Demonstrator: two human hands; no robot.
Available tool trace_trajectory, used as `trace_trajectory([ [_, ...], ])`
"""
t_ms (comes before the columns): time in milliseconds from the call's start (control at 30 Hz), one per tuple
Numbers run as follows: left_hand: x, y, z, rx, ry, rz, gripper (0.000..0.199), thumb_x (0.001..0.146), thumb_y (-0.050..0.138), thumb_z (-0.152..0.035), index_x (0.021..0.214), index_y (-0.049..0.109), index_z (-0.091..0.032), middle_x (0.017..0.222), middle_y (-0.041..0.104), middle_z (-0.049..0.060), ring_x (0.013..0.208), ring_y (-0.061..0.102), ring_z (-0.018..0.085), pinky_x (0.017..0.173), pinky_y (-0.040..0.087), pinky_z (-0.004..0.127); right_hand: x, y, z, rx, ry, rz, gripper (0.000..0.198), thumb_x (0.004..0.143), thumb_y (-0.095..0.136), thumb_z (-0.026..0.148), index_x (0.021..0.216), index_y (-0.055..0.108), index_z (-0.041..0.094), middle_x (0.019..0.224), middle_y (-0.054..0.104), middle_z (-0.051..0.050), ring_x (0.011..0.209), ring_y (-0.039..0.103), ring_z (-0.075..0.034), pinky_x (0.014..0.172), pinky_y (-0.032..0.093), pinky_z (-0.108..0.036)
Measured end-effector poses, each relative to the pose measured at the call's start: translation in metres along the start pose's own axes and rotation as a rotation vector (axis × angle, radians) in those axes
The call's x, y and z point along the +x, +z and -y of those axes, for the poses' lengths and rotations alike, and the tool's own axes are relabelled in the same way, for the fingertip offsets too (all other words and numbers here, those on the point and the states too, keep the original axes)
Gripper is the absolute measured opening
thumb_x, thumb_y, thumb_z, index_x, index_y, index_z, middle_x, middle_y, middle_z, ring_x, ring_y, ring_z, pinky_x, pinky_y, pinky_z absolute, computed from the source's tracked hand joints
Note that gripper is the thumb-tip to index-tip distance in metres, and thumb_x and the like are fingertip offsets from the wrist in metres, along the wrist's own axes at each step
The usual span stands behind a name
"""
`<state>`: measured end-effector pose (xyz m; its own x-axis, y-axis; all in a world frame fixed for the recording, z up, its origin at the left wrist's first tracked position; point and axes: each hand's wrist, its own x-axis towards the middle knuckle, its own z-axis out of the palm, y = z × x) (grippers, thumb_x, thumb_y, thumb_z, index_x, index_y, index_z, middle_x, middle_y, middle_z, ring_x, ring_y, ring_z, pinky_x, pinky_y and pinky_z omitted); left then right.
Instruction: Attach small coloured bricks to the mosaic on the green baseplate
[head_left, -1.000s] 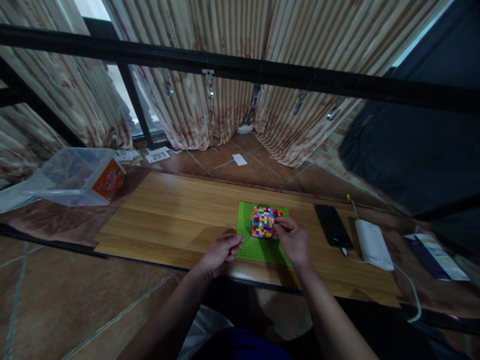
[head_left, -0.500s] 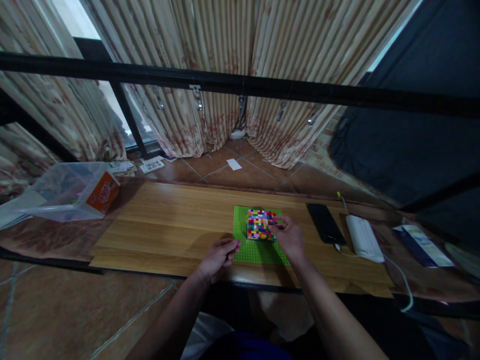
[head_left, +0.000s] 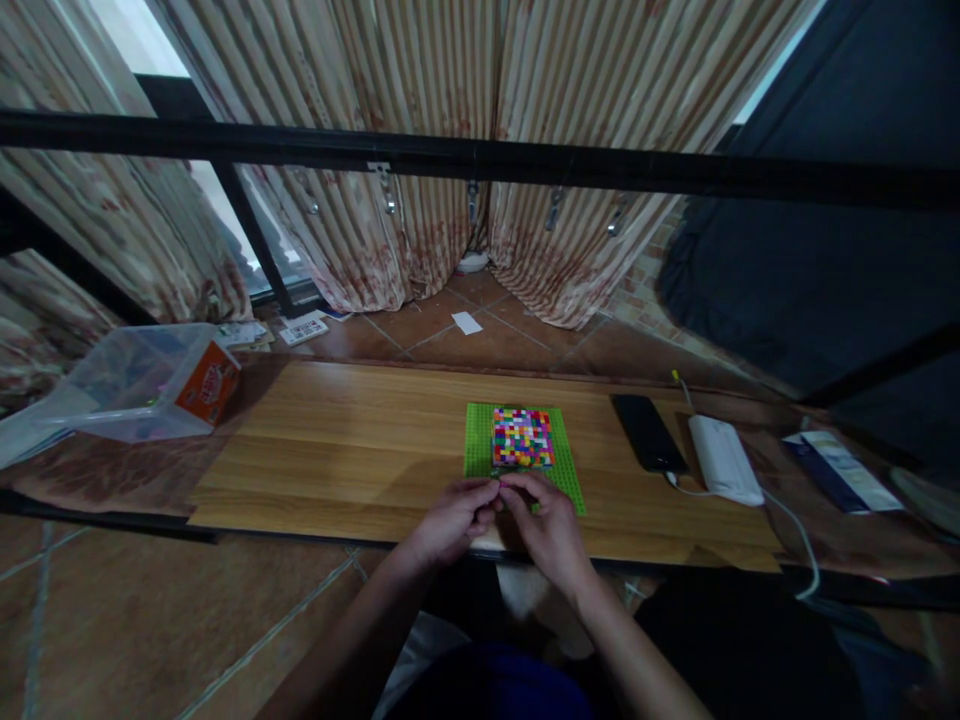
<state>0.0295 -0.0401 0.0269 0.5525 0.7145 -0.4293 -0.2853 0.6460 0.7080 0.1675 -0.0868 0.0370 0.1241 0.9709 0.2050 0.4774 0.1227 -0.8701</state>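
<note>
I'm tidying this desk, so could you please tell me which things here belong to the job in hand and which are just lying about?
In use:
left hand
right hand
green baseplate
multicoloured brick block

Lying about:
black phone
white power bank
clear plastic tub
booklet

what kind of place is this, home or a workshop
Most likely a room in a home: striped curtains hang to a tiled floor, and a low wooden board holds a toy brick block, a phone and a power bank.
</note>
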Motion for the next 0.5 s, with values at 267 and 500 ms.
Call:
trace_trajectory([
  [267, 0.003, 0.002, 0.0, 0.014, -0.029, -0.005, 0.037, 0.062, 0.075, -0.041, 0.079, 0.064, -0.011, 0.065, 0.048, -0.002, 0.045, 0.028, 0.001, 0.04, 0.009, 0.018, 0.009, -0.015, -0.02, -0.008, -0.02, -0.159, 0.021, 0.085, 0.055, 0.038, 0.09, 0.07, 0.023, 0.089, 0.067, -0.004, 0.084, 0.061, -0.018, 0.075, 0.047, -0.031],
  [500, 0.003, -0.016, -0.011, 0.015, -0.005, -0.119, 0.037, 0.063, 0.075, -0.041, 0.083, 0.066, -0.01, 0.067, 0.047, -0.001, 0.047, 0.03, 0.001, 0.039, 0.011, 0.015, 0.049, -0.044, -0.047, -0.142, 0.064, -0.254, 0.024, 0.081, 0.057, 0.038, 0.084, 0.071, 0.019, 0.083, 0.069, -0.007, 0.074, 0.062, -0.02, 0.068, 0.048, -0.031],
])
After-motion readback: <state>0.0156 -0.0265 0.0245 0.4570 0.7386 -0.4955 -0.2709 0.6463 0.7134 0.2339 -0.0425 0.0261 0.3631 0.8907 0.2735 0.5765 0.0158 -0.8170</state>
